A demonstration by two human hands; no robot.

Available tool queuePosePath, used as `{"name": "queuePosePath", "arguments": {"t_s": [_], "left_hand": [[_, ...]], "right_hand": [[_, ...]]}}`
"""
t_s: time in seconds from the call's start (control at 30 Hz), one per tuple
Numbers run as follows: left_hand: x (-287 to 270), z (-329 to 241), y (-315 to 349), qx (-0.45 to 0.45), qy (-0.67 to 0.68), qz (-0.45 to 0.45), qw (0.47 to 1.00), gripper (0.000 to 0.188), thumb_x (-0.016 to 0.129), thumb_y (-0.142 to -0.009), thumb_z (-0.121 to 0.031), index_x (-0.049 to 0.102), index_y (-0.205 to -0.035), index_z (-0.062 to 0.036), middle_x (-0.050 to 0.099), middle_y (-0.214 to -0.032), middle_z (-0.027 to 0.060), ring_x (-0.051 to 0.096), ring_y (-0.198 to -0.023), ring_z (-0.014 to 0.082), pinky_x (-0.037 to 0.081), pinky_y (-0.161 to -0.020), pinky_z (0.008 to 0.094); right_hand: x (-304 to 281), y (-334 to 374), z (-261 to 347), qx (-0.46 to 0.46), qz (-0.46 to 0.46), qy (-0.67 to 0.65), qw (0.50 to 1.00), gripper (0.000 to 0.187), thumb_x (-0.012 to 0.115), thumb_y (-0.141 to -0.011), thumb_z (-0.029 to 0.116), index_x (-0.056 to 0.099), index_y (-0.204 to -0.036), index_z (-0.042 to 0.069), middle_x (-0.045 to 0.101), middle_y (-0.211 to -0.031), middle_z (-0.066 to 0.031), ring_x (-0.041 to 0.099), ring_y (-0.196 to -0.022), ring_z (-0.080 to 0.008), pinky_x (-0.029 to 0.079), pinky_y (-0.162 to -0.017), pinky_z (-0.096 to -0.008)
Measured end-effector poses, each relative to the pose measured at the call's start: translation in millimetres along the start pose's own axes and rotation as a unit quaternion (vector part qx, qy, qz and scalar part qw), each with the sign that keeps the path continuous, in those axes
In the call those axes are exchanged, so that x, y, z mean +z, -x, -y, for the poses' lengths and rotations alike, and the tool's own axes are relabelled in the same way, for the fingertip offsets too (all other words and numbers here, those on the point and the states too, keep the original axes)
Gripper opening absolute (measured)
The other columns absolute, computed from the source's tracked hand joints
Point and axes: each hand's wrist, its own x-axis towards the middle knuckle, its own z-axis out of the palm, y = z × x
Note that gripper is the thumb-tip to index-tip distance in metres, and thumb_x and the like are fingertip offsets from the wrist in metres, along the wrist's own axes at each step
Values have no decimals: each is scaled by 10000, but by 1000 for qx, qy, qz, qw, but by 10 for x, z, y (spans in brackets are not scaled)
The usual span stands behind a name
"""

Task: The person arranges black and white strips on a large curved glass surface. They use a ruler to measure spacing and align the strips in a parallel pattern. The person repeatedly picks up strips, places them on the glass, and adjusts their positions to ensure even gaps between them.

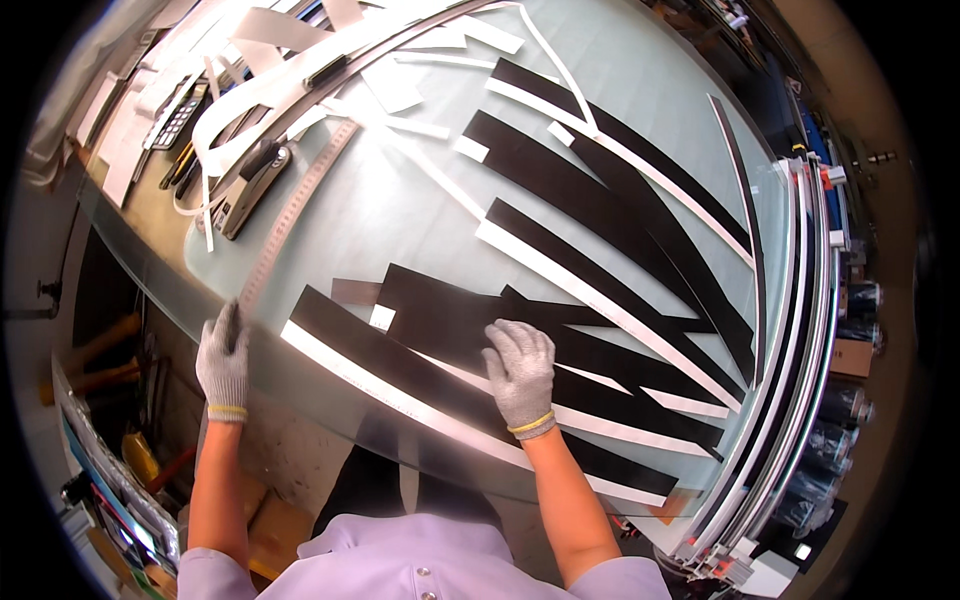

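My left hand, in a grey knit glove, is closed on the near end of a long, thin measuring strip like a ruler. The strip slants away over the glass tabletop and is slightly blurred. My right hand, gloved the same way, rests with its fingers lying over a wide black strip that has a small white label at its left end. Nearest me lies another black strip with a white printed edge. Several more black strips with white edges or tabs fan out beyond my right hand.
A stapler, a calculator and pens lie at the far left. White paper strips are heaped at the back. Metal rails border the right side. The glass table's edge runs along the left.
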Motion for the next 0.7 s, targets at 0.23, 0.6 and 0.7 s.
{"name": "queuePosePath", "arguments": {"t_s": [0.23, 0.6, 0.7], "left_hand": [[415, -460, -883, 42, 15, -24, 999, 486, 731, -898, -217, 631, -1365, -128, 640, -1184, 144, 645, -1044, 351, 521, -892, 432], [585, -1534, 57, 348, 47, 99, 931, 625, 814, -744, -147, 618, -1335, -97, 581, -1387, 113, 529, -1294, 355, 417, -1088, 510], [656, -1540, 162, 342, 20, 105, 934, 666, 806, -769, -203, 590, -1388, -89, 538, -1472, 108, 490, -1352, 345, 387, -1123, 506]], "right_hand": [[-43, -182, -339, 124, -72, 78, 987, 442, 773, -838, 289, 672, -1225, 100, 619, -1185, -121, 564, -1135, -344, 430, -986, -492], [109, -337, -276, 142, -2, 76, 987, 310, 772, -811, 235, 685, -1082, 113, 621, -1149, -128, 560, -1109, -353, 435, -936, -488], [55, -404, -229, 143, 6, 69, 987, 258, 775, -804, 220, 678, -1019, 114, 604, -1079, -119, 565, -1043, -338, 444, -885, -478]]}}
